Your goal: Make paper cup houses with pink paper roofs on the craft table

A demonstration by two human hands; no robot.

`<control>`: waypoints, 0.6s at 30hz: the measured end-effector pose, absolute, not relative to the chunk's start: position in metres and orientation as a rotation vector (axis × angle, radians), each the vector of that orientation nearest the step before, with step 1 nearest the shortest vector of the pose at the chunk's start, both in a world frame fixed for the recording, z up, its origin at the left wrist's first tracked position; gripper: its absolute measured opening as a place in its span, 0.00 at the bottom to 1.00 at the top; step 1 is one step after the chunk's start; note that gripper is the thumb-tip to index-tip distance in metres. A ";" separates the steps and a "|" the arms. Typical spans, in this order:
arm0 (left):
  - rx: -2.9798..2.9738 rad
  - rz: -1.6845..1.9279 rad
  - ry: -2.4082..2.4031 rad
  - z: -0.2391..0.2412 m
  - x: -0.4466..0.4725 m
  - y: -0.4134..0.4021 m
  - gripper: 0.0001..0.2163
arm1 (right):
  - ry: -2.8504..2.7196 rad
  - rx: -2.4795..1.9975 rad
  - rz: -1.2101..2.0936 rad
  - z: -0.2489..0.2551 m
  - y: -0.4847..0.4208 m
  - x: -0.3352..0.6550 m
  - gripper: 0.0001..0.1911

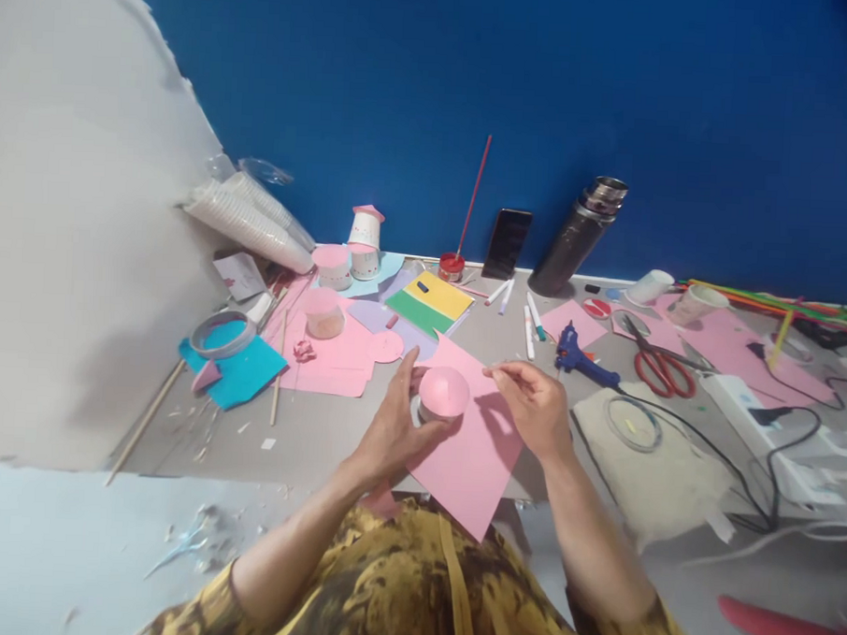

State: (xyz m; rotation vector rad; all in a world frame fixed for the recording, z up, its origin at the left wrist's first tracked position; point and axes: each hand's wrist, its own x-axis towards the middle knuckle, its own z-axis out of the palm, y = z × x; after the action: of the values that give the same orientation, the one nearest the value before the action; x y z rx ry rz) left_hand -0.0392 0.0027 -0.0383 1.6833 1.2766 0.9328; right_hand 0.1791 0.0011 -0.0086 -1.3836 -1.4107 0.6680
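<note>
My left hand [398,415] is wrapped round a paper cup [443,395] whose top shows a pink paper disc. To its right, my right hand [534,402] has thumb and forefinger pinched together, apart from the cup; anything between the fingertips is too small to make out. Beneath both hands lies a pink paper sheet [469,474], one corner hanging over the table's front edge. Just beyond the left hand is a loose pink paper circle [386,347]. More cups with pink tops [325,313] stand at the back left.
Right of my hands lie a blue glue gun [583,355], red-handled scissors [656,360], a cloth [648,468] and a white power strip [762,435] with cables. A black flask [577,240] and a phone [507,244] lean on the wall. Tape [222,335] rests at left.
</note>
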 end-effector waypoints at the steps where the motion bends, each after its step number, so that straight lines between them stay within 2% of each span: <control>1: 1.657 0.926 1.278 -0.036 -0.036 0.003 0.51 | -1.401 -1.392 0.702 -0.013 -0.003 0.180 0.12; 5: 1.407 0.979 1.253 -0.023 -0.032 0.007 0.51 | -1.360 -1.363 0.852 -0.020 -0.018 0.176 0.12; 7: 1.159 0.982 1.115 -0.014 -0.035 0.009 0.49 | -1.403 -1.344 0.816 -0.016 -0.025 0.171 0.11; 12: 0.867 1.010 0.854 0.009 -0.038 0.008 0.46 | -1.803 -1.281 0.166 0.003 -0.032 0.154 0.18; 14: 0.911 1.012 0.826 0.015 -0.038 0.006 0.42 | -1.869 -1.263 -0.055 0.010 -0.030 0.148 0.16; 18: 0.983 0.984 0.763 0.024 -0.045 0.012 0.34 | -1.815 -1.254 -0.176 0.023 -0.023 0.147 0.13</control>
State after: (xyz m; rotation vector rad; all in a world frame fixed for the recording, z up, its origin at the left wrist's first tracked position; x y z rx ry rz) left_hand -0.0452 0.0125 0.0242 0.9830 0.7628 0.9837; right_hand 0.1474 -0.0234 0.0227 -1.2539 -1.8153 -0.1757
